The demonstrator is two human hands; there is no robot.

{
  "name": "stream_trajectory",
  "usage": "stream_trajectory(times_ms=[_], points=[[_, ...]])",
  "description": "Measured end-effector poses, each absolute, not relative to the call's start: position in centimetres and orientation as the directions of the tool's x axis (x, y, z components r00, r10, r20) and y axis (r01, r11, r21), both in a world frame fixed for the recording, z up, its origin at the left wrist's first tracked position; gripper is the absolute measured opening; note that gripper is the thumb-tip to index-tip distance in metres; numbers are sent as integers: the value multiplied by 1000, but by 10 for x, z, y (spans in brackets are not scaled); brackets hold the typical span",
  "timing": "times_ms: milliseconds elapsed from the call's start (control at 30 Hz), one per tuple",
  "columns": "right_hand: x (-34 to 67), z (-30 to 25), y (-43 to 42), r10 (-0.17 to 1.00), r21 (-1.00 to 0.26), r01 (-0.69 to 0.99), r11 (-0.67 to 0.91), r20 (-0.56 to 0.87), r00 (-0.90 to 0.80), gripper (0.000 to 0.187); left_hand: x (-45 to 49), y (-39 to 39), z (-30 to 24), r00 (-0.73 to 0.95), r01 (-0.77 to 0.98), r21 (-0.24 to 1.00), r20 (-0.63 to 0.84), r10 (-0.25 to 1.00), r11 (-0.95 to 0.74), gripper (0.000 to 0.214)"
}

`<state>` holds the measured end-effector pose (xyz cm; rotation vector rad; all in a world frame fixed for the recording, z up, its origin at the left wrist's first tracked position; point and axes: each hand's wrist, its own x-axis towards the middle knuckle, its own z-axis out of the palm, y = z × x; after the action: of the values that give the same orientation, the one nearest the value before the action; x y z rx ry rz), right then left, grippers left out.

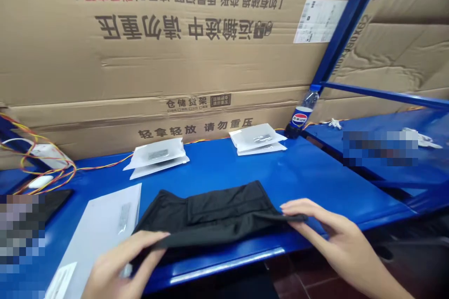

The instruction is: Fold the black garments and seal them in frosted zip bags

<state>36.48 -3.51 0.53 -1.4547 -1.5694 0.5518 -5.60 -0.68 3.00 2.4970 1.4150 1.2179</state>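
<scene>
A piece of black cloth, with seams and a stitched panel, lies spread near the front edge of the blue table; I cannot tell which garment or item it is. My left hand pinches its near left corner between thumb and fingers. At the near right corner, my right hand grips the cloth the same way. The near edge is lifted and stretched between both hands, while the far part rests on the table. Beside my left hand lies a flat white plastic bag with a small printed label.
Two folded white bags sit along the back by the cardboard. A cola bottle stands at the blue rack post. Tangled red and yellow wires and a white power strip are at the left.
</scene>
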Motion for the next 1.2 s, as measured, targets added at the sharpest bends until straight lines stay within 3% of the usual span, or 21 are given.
stream_trajectory(times_ms=[100,167,333,467,533,667,767,867,1033,1133,1200], points=[[354,14,-1,953,-856,498,137,251,170,44,-46,28,49,148,765,526,420,896,-373,35],[349,13,22,969,-855,507,110,206,137,52,-43,48,50,142,793,508,379,914,-334,39],[337,0,44,966,-732,674,105,237,107,47,-34,57,32,372,813,205,538,757,-545,32],[331,0,41,957,-684,720,118,271,101,39,-29,40,24,524,727,81,576,627,-682,36],[332,3,43,974,-731,678,78,202,106,37,-29,32,23,588,682,46,558,585,-730,38],[350,16,54,994,-906,408,-110,-99,48,42,-34,17,24,644,642,-15,552,529,-766,42],[371,31,63,979,-925,325,-197,-170,111,47,-34,4,27,688,581,-35,554,468,-813,39],[384,50,66,973,-899,409,-157,-70,219,49,-28,-6,27,691,521,8,584,427,-854,38],[329,61,51,922,-764,643,-55,208,326,49,-15,-14,19,609,494,163,637,473,-854,38],[265,44,33,929,-686,726,44,296,222,40,-15,-18,16,560,486,227,660,500,-844,36],[236,33,21,942,-698,700,150,316,112,30,-21,-21,16,531,502,236,676,512,-832,34]])
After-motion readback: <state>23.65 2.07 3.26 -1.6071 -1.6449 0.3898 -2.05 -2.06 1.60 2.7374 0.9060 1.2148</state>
